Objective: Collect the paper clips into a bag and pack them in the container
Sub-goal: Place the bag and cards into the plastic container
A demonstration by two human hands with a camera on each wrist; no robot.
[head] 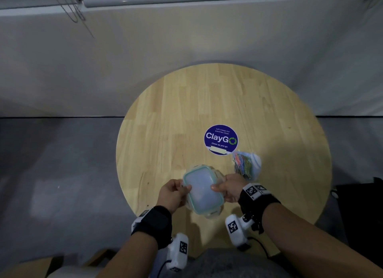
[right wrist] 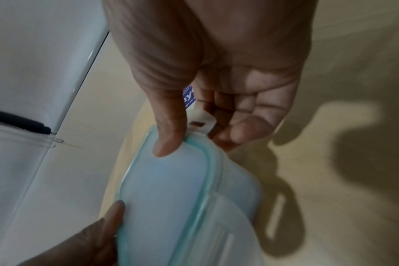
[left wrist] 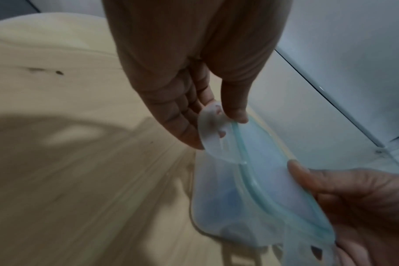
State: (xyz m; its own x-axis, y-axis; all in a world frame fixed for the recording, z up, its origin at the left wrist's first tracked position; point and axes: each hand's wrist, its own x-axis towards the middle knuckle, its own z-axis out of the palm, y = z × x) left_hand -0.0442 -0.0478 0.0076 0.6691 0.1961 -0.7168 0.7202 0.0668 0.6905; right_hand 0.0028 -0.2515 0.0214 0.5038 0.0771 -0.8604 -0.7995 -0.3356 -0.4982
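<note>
A clear rectangular container (head: 204, 190) with a teal-rimmed lid is held above the near part of the round wooden table (head: 186, 111). My left hand (head: 176, 191) pinches the lid's left end, thumb on top and fingers under a latch flap (left wrist: 213, 133). My right hand (head: 227, 187) grips the right end, thumb (right wrist: 169, 136) pressed on the lid (right wrist: 166, 189) and fingers curled beside another latch flap (right wrist: 202, 121). A clear bag of coloured paper clips (head: 245, 164) lies on the table just beyond my right hand.
A round blue ClayGo sticker (head: 220, 139) sits on the table behind the container. A grey wall and floor lie beyond the table. A dark object (head: 360, 213) stands at the right edge.
</note>
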